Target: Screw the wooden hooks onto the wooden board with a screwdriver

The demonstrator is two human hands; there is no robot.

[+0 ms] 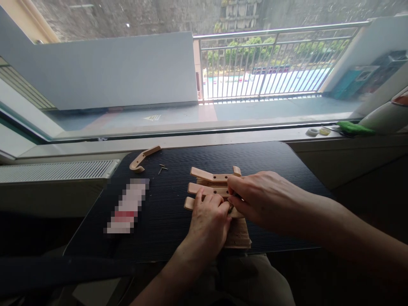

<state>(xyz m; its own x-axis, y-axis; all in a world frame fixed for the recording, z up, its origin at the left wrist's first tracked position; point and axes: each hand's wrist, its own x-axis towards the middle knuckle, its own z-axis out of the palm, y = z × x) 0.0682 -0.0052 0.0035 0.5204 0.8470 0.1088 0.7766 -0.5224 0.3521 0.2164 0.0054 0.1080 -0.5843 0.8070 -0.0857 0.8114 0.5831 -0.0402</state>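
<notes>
A light wooden board [237,236] with three wooden hooks [208,175] fixed across it lies on the black table [165,221] near its front edge. My left hand [208,219] rests on the nearest hook and the board, fingers curled down over it. My right hand [255,197] reaches in from the right, its fingertips pinched together over the middle of the board beside my left hand. What the pinch holds is too small to make out. A separate wooden hook [143,158] and a few small screws [162,168] lie at the table's far left.
A blurred-out flat object [127,206] lies on the table's left part. A white radiator [57,170] stands to the left. Behind runs a window sill with a tape roll [314,131], a green item [355,127] and a white object [387,117] at the right.
</notes>
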